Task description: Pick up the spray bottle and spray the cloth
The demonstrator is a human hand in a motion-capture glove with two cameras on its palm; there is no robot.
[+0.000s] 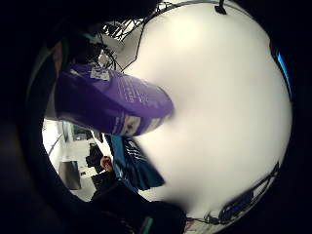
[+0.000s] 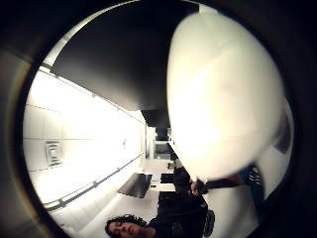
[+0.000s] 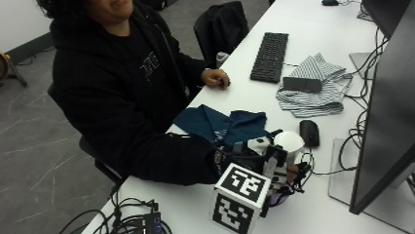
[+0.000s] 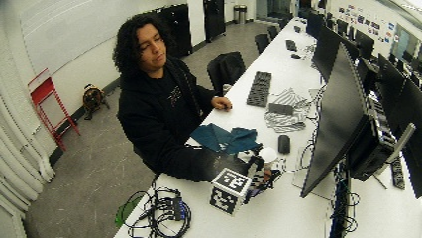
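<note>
Black-gloved right hand [image 3: 259, 158]: fingers curled round purple-labelled, white-capped spray bottle [image 3: 286, 146], upright on white surface [image 3: 311, 209]; crumpled dark teal cloth [image 3: 223, 124] just beside.

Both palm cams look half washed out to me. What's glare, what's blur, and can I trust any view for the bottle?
Little finger side palm view: the white table is blown out, yet the purple spray bottle reads clearly. Thumb side palm view: a pale, unfocused blob fills much of it, too blurred to identify. Outside view: evenly lit, the gloved right hand sits by the teal cloth, its grip partly hidden.
</note>
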